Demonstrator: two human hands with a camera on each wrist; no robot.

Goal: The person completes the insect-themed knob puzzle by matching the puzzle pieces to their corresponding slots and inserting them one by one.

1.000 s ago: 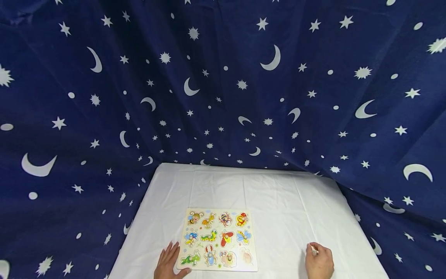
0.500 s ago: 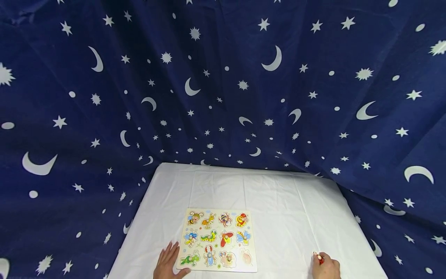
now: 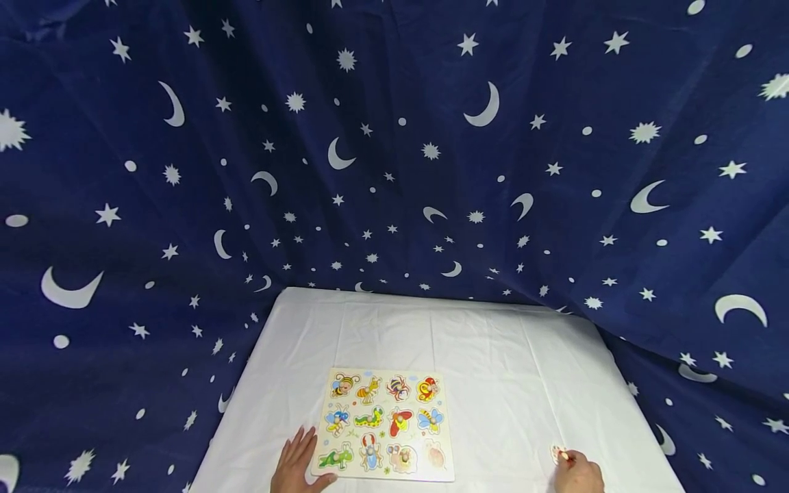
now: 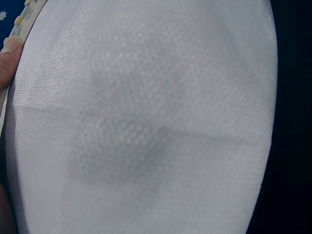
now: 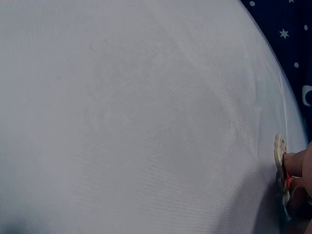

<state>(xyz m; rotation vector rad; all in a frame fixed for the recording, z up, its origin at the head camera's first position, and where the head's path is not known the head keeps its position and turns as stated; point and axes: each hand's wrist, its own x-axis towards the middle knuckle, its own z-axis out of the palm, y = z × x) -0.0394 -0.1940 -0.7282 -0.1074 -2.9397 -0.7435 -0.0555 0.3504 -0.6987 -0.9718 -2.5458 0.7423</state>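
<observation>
A wooden insect peg puzzle board [image 3: 442, 438] lies on the white-covered table. Knobbed insect pieces fill most of its places; the lower right recess [image 3: 434, 454] shows only a pale reddish print. My left hand [image 3: 296, 462] rests spread at the board's lower left corner, thumb over the front edge; in the left wrist view a fingertip [image 4: 10, 48] touches the board's side. Off to the right, my right hand [image 3: 579, 472] pinches a red and white puzzle piece [image 3: 557, 453] between thumb and fingers. In the right wrist view the piece's pale edge [image 5: 279, 151] shows, with most of it hidden by the fingers.
A creased white cloth [image 3: 493, 363] covers the table. Dark blue curtains [image 3: 394, 171] with white stars and moons hang behind it and along both sides. A stretch of cloth lies between the board and my right hand.
My right hand has shifted slightly right and turned, so more of the red puzzle piece shows at its fingertips. My left hand and the board stay in place.
</observation>
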